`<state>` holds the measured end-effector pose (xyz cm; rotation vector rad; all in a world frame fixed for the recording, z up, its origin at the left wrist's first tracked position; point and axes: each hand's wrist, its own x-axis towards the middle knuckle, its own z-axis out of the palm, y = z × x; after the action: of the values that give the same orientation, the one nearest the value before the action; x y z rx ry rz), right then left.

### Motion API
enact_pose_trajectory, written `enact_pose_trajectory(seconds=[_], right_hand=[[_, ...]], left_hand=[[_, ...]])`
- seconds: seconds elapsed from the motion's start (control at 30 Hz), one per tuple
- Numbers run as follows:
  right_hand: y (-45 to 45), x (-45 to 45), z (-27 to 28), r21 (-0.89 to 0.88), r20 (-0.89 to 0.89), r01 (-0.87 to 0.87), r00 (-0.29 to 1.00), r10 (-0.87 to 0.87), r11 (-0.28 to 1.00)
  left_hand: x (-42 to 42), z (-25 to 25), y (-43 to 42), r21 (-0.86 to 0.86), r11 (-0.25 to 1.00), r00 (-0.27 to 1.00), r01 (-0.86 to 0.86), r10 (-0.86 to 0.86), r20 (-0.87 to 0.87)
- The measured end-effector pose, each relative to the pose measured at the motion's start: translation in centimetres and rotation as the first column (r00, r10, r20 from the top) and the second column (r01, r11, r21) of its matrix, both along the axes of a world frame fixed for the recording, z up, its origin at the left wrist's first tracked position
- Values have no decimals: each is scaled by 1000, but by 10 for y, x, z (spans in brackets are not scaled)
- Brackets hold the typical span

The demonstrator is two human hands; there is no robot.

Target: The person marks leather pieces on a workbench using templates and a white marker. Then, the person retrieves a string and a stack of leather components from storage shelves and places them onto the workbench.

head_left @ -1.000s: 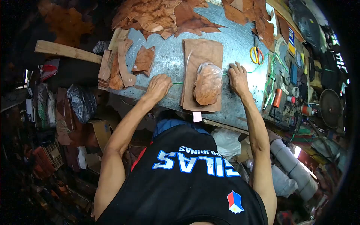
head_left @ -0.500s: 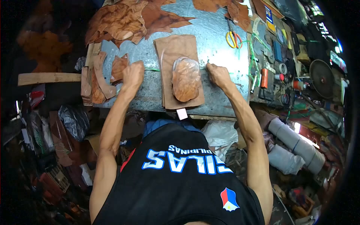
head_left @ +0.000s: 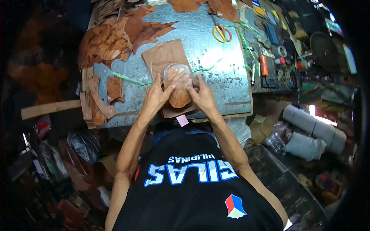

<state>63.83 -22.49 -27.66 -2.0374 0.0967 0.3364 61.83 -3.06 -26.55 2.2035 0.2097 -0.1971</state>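
Observation:
A stack of brown, rounded leather pieces (head_left: 179, 98) lies on a larger folded leather sheet (head_left: 163, 57), near the table's front edge. My left hand (head_left: 157, 95) grips the stack's left side, thumb on top. From the right, my right hand (head_left: 203, 96) holds it the same way; the fingertips under the edges are partly hidden. A green plastic string (head_left: 127, 78) passes beneath the leather, its loose ends lying out to both sides. Just below the sheet's front edge shows a small pink-white square (head_left: 182, 120).
Yellow-and-red-handled scissors (head_left: 222, 34) lie at the table's back right. Leather scraps (head_left: 108, 40) cover the back left, with cut strips (head_left: 101, 98) nearer me. A cluttered side bench holds an orange cylinder (head_left: 263, 65). A wooden bar (head_left: 50, 109) juts out left.
My hands have let go of the green string's ends and come inward onto the leather stack. The string now lies slack, the leather sheet sits slightly turned, and the camera view has shifted.

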Motion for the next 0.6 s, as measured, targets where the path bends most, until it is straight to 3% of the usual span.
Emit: enact_pose_trajectory(seconds=[0.07,0.1,0.13,0.17,0.23,0.27,0.33,0.37,0.4,0.47,0.53,0.6], right_hand=[[-1,-3,-9,-48,7,-99,995,99,994],[-1,-3,-3,-20,13,-87,996,87,996],[-2,-4,-7,-4,12,-66,998,66,998],[-3,-5,-11,1,35,-74,997,74,997],[-5,-5,-17,-30,52,-93,994,95,995],[-6,-5,-16,-12,48,-83,995,84,996],[-9,-6,-10,7,95,-114,989,113,993],[-10,-7,-13,23,93,-116,989,113,993],[-11,-9,-17,87,97,-78,993,70,993],[-10,-8,-17,155,101,-47,994,31,987],[-13,-7,-12,109,64,-55,997,49,992],[-15,-5,-6,107,54,-64,997,59,992]], left_hand=[[5,2,-4,83,996,998,-16,22,-64],[7,-8,-3,-29,997,997,-73,72,-16],[9,-16,2,-13,999,998,-52,52,-18],[13,-12,3,-174,974,983,-145,122,-136],[17,-6,-3,-416,835,921,-359,245,-303],[19,-7,-1,-400,846,922,-352,240,-304],[27,-19,17,-601,707,892,-373,95,-442],[32,-18,20,-757,554,897,-347,-40,-441],[29,-18,20,-748,563,896,-353,-27,-443],[27,-14,8,-754,447,854,-481,42,-519],[20,0,-1,-752,468,857,-464,24,-514],[15,7,-9,-635,700,906,-327,40,-422]])
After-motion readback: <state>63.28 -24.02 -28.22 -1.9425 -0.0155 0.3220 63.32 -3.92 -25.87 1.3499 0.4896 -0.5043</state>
